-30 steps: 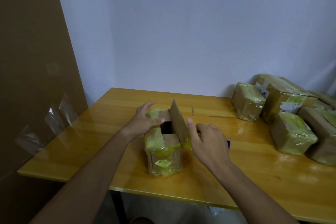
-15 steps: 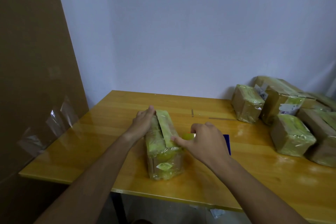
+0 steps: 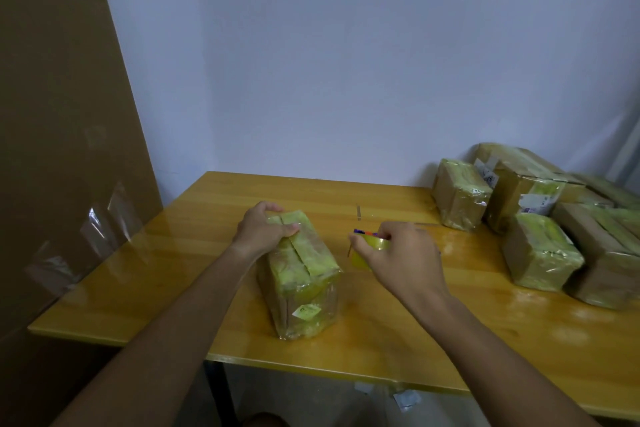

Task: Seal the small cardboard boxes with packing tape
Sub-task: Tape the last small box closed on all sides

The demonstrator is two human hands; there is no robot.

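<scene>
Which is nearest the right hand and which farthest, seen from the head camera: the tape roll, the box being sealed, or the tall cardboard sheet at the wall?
From the right hand:
1. Tape roll, gripped in it.
2. Box being sealed, just left, under the left hand.
3. Tall cardboard sheet, far left, past the table's edge.

A pale, bluish-white wall (image 3: 346,62) fills the upper middle and right of the frame, plain and evenly, dimly lit. A large brown cardboard sheet (image 3: 59,114) stands along the left edge, with clear tape strips (image 3: 104,222) stuck low on it. A glossy yellow wooden table (image 3: 433,333) spans the lower half. Below its front edge, scraps of paper (image 3: 407,399) lie on a grey floor (image 3: 311,399).
</scene>
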